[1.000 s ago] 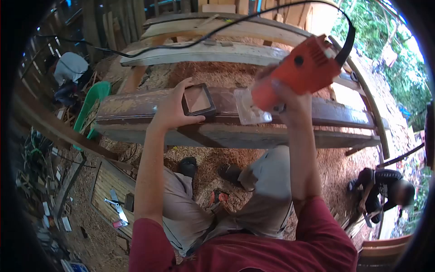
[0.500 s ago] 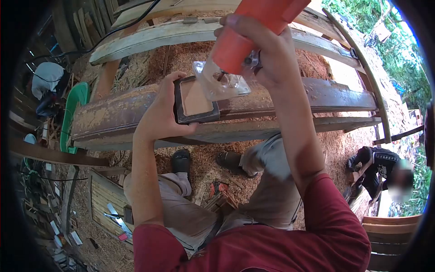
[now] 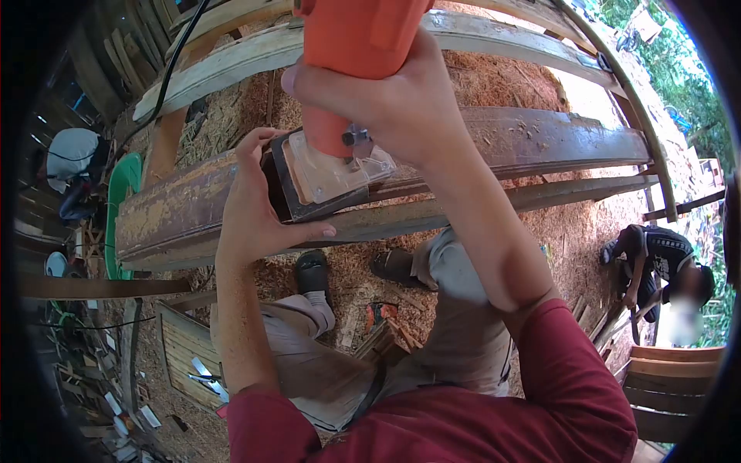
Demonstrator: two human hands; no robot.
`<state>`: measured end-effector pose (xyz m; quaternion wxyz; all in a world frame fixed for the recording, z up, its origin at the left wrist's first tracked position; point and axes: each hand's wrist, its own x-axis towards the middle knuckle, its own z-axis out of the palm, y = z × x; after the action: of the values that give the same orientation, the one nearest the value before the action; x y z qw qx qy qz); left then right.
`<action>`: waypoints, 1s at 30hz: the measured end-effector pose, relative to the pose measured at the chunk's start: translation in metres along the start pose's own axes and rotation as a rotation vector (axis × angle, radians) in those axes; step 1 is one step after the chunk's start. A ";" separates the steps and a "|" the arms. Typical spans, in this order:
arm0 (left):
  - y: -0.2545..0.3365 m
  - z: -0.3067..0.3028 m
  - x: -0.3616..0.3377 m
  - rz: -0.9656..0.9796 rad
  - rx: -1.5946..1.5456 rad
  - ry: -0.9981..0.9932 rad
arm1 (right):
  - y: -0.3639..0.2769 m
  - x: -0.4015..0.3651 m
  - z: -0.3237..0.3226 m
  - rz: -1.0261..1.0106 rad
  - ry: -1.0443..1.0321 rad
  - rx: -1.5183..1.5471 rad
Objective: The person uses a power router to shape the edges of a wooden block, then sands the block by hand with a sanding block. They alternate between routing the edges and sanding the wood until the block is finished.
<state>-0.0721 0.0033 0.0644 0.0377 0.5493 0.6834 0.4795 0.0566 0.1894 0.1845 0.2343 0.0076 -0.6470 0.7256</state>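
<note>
My right hand (image 3: 378,100) is wrapped around the body of an orange trim router (image 3: 359,35). The router's clear plastic base (image 3: 328,181) rests on a small wooden frame-like box (image 3: 289,189) with dark edges, covering most of its top. Beneath the base, the router bit cannot be made out. My left hand (image 3: 255,204) grips the box from its left side, thumb along the near edge and fingers at the far edge. Both are held above a long brown plank (image 3: 174,197).
Sawdust and shavings cover the ground. A black cable (image 3: 166,85) runs at upper left, near a green plastic chair (image 3: 121,208). One person (image 3: 73,166) bends at far left; another (image 3: 656,262) works at right. Pale boards (image 3: 231,69) lie beyond the plank.
My right hand has brought the router left and down, so its base now sits over the wooden box. Before, the box's pale recessed face was mostly uncovered. The person at right has shifted.
</note>
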 end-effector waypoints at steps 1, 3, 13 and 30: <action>-0.001 0.000 0.000 -0.003 -0.035 0.017 | 0.003 -0.003 0.006 -0.037 0.080 -0.143; 0.000 0.000 -0.001 -0.031 -0.020 0.026 | 0.010 -0.002 0.011 -0.108 0.167 -0.298; -0.002 0.001 -0.001 -0.027 0.072 0.033 | 0.033 0.010 0.009 -0.337 0.094 -0.190; -0.003 0.000 -0.003 -0.020 0.117 0.029 | 0.027 0.003 0.010 0.049 0.006 0.002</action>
<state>-0.0731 0.0014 0.0610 0.0001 0.5367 0.7162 0.4461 0.0416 0.1790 0.1621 0.2185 -0.0101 -0.6455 0.7318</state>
